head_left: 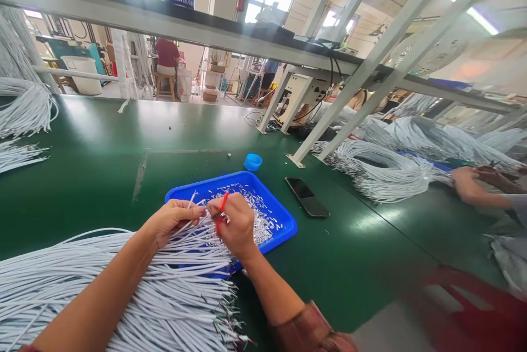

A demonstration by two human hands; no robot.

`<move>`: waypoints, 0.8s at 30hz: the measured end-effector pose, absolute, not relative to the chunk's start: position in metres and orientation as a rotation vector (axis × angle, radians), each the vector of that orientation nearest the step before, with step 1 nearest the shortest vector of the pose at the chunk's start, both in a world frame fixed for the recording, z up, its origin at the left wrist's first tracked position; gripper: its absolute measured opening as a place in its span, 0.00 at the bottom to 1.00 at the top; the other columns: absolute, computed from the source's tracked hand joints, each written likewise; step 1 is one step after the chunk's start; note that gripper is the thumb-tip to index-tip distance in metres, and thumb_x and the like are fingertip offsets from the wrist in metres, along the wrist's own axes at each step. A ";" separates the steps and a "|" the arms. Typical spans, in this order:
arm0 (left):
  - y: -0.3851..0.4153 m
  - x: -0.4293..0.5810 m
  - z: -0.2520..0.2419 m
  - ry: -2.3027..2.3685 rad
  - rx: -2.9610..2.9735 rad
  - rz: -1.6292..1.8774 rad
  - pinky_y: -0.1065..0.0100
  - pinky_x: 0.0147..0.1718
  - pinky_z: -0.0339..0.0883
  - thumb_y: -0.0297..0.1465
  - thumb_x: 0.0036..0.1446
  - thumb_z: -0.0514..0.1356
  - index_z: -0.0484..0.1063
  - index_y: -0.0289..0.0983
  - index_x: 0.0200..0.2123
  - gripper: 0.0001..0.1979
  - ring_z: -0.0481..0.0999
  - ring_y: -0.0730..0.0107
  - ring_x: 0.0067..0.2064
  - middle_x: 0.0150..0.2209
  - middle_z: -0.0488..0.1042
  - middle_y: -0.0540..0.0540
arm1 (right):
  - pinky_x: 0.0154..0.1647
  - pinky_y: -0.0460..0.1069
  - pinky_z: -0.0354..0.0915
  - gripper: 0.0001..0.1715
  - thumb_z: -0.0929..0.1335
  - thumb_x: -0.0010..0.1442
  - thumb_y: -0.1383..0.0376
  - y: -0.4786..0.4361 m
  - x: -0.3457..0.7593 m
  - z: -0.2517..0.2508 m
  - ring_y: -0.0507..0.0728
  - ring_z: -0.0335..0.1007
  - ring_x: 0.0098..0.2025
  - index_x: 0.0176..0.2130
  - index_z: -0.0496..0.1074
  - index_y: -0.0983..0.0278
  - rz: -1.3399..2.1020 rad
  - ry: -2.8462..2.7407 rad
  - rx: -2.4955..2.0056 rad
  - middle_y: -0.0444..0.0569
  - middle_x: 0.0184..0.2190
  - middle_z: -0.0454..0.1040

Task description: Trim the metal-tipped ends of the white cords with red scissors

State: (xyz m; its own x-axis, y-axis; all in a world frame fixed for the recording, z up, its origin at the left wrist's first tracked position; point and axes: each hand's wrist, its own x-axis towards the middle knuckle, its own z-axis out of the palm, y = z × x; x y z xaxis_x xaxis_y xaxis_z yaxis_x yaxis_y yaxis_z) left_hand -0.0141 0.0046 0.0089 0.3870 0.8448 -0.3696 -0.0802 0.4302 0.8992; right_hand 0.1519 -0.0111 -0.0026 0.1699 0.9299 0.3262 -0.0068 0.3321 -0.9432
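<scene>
My left hand [173, 220] is closed, pinching a white cable [192, 197] near its end. Red-handled scissors [223, 204] are in my right hand [239, 224], fingers wrapped round the handles. The two hands nearly meet over a blue tray [289, 228], where many small white clippings [263, 227] lie. The scissor blades are mostly hidden by my fingers. A thick bundle of white cables [177, 297] spreads under my left forearm and over the tray's near edge. Dark and reddish wire tips show at its right end.
Beyond the tray sits a blue cap [252, 162]; a phone [307, 197] lies to its right. White metal struts [329, 127] rise from the green table [391, 225]. A coiled cable bundle [379, 168] lies near another person's hands [473, 183]. A red chair [473, 308] stands lower right.
</scene>
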 end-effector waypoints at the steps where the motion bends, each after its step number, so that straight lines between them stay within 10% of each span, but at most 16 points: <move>1: 0.006 -0.016 0.008 0.980 0.931 0.699 0.75 0.17 0.48 0.37 0.35 0.69 0.70 0.32 0.15 0.15 0.60 0.81 0.17 0.15 0.68 0.51 | 0.32 0.49 0.60 0.16 0.69 0.47 0.53 -0.007 0.158 0.002 0.52 0.61 0.27 0.22 0.67 0.62 0.835 -1.122 -0.980 0.44 0.21 0.65; 10: 0.010 -0.017 0.006 0.985 1.031 0.968 0.77 0.17 0.48 0.37 0.40 0.68 0.74 0.35 0.42 0.23 0.57 0.83 0.20 0.22 0.66 0.54 | 0.21 0.45 0.50 0.21 0.68 0.51 0.52 0.011 0.197 -0.003 0.47 0.51 0.19 0.20 0.64 0.65 1.067 -1.007 -1.050 0.39 0.16 0.58; 16: 0.005 -0.010 0.012 0.967 1.020 1.187 0.77 0.25 0.60 0.33 0.40 0.69 0.73 0.34 0.32 0.15 0.66 0.80 0.23 0.22 0.69 0.53 | 0.25 0.44 0.53 0.16 0.67 0.53 0.53 0.000 0.187 0.002 0.50 0.57 0.26 0.26 0.67 0.64 0.759 -1.668 -1.338 0.42 0.23 0.64; 24: 0.003 -0.011 0.014 0.995 0.973 1.155 0.79 0.17 0.50 0.34 0.39 0.69 0.76 0.31 0.30 0.15 0.59 0.84 0.19 0.18 0.67 0.52 | 0.23 0.45 0.44 0.23 0.65 0.55 0.56 -0.005 0.175 0.000 0.48 0.52 0.22 0.17 0.56 0.64 0.353 -2.059 -1.418 0.40 0.18 0.59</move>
State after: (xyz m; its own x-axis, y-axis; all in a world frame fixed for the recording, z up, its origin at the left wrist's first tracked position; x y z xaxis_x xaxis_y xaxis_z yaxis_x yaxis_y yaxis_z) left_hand -0.0106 0.0034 0.0141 0.1219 0.9864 -0.1104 -0.2547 0.1386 0.9570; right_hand 0.1748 -0.0047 0.0003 -0.2427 0.9125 0.3292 0.7510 0.3916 -0.5317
